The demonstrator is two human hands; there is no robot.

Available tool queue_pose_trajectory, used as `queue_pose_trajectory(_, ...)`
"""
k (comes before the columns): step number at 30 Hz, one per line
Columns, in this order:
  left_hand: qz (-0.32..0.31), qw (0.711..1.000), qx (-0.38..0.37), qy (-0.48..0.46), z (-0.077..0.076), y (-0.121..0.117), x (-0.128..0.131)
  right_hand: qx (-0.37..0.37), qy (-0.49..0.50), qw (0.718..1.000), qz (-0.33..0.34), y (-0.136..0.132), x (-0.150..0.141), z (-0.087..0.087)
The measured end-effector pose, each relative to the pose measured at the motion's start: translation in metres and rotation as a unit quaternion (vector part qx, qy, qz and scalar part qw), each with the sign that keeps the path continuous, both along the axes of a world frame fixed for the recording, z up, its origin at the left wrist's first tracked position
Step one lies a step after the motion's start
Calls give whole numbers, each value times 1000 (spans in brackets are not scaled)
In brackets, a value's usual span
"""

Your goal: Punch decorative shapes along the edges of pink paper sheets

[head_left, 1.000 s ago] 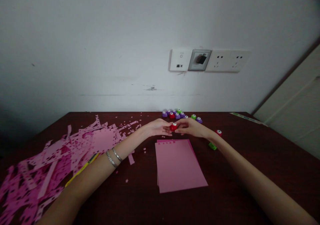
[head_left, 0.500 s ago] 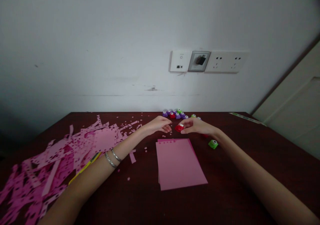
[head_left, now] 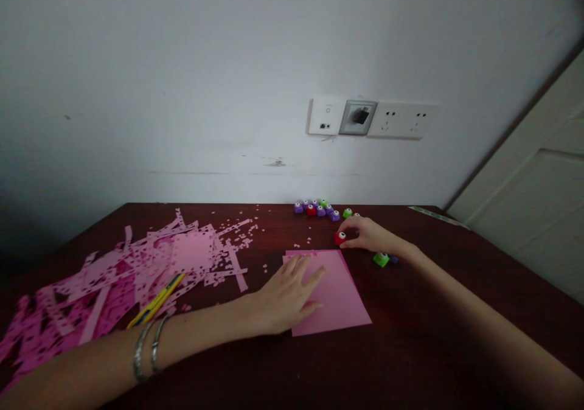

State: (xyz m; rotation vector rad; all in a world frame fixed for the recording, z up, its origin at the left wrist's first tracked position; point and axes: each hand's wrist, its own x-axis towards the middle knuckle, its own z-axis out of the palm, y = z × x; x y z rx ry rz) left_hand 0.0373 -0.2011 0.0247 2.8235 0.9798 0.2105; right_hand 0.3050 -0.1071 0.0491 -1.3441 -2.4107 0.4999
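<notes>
My left hand [head_left: 292, 294] lies with fingers spread over the pink sheets of paper [head_left: 340, 303], a lighter sheet on top of a deeper pink one. Small punched marks along the top edge of the stack are partly hidden by its fingers. Just beyond the stack's upper right corner, my right hand [head_left: 362, 235] has its thumb and fingers around a small red paper punch [head_left: 340, 238] with a white button. A green punch [head_left: 381, 260] sits below my right wrist, with a purple one [head_left: 393, 258] partly hidden beside it.
Several purple, red and green punches [head_left: 320, 210] are grouped by the wall. Pink punched strips [head_left: 104, 282] heap up on the left, with a yellow utility knife [head_left: 157, 300] on them. Tiny paper cutouts [head_left: 246, 233] are scattered nearby. A flat strip [head_left: 438, 216] lies at the back right.
My left hand has come down from near the red punch onto the pink sheets, its fingers spreading. My right hand has shifted slightly right with the red punch.
</notes>
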Motion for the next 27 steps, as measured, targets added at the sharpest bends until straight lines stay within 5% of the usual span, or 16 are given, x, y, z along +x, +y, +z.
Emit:
queue_pose_trajectory(9, -41, 989, -140, 36, 6, -4, -14, 83, -130, 988, -1, -4, 19, -18)
queue_pose_trajectory(21, -70, 988, -137, 10, -5, 19, -17, 105, -145, 984, -22, -9, 26, -21)
queue_pose_trajectory(27, -6, 993, -119, 3, -1, 42, -17, 150, -78, 985, -41, -28, 3, -7)
